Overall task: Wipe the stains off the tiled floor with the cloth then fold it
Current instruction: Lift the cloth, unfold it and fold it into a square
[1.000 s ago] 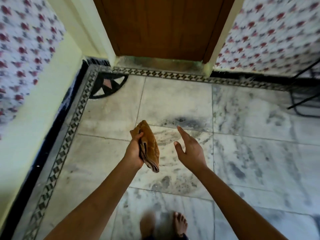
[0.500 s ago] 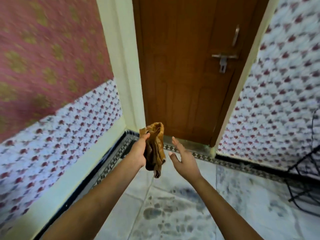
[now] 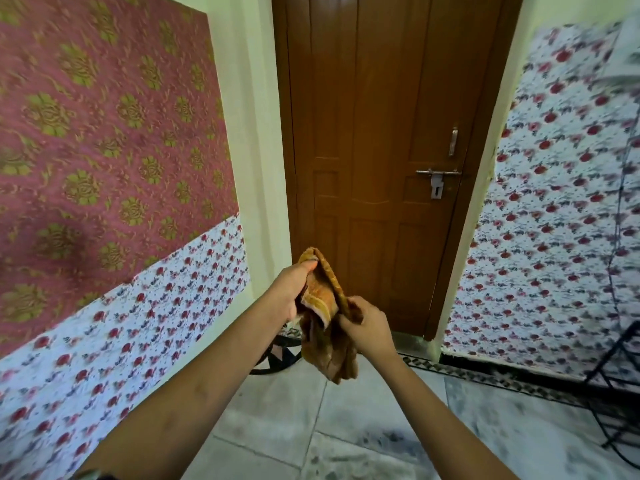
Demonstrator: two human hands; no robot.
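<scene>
An orange-brown cloth (image 3: pixel 327 336) hangs bunched in mid-air in front of the wooden door. My left hand (image 3: pixel 289 294) pinches its top fold, thumb on the upper edge. My right hand (image 3: pixel 367 327) grips the cloth's right edge lower down. The loose end of the cloth dangles below both hands. The grey marble tiled floor (image 3: pixel 346 431) lies below, with dark smudged stains (image 3: pixel 388 439) on the tile near the bottom centre.
A closed brown door (image 3: pixel 377 140) with a metal latch (image 3: pixel 437 181) stands straight ahead. Floral tiled walls close in on both sides. A black metal rack (image 3: pixel 620 386) stands at the right edge. A patterned border strip (image 3: pixel 485 374) runs along the floor's far edge.
The view has tilted up from the floor to the door. My right hand, open beside the cloth before, has closed on the cloth's right edge. The cloth has been raised higher.
</scene>
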